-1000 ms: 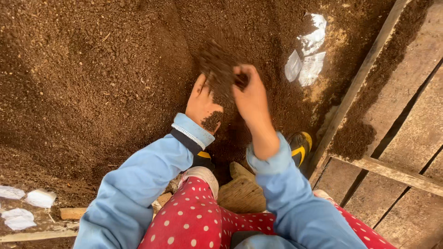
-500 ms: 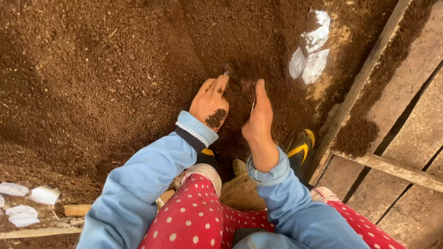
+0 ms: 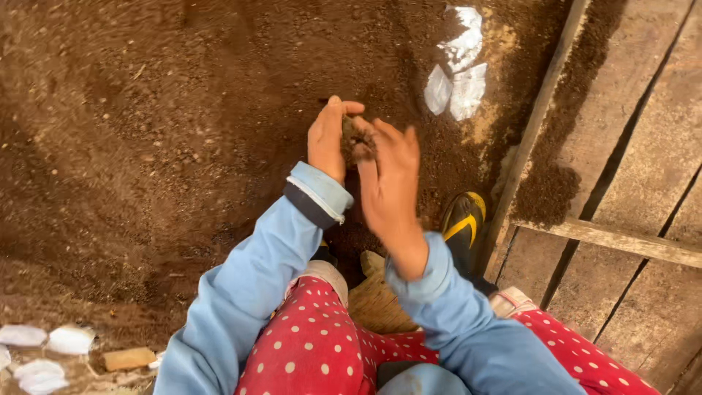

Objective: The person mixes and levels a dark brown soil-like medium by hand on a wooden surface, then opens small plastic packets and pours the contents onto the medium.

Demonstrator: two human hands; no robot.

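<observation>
A wide heap of dark brown soil (image 3: 168,132) fills most of the view. My left hand (image 3: 327,139) and my right hand (image 3: 390,183) come together above it, both cupped around a clump of soil (image 3: 357,142) held between them. Light blue sleeves cover both arms, and the left cuff has a dark band. Loose crumbs stick to my fingers. The underside of the clump is hidden by my palms.
A wooden plank wall (image 3: 621,190) with a slanted beam runs along the right. White plastic scraps (image 3: 457,77) lie in the soil above my hands, more at the lower left (image 3: 44,344). A black and yellow boot (image 3: 462,223) and red dotted trousers (image 3: 307,344) sit below.
My hands were spread apart and pressed into the soil; they have now lifted and closed together around a clump. The view shifted slightly.
</observation>
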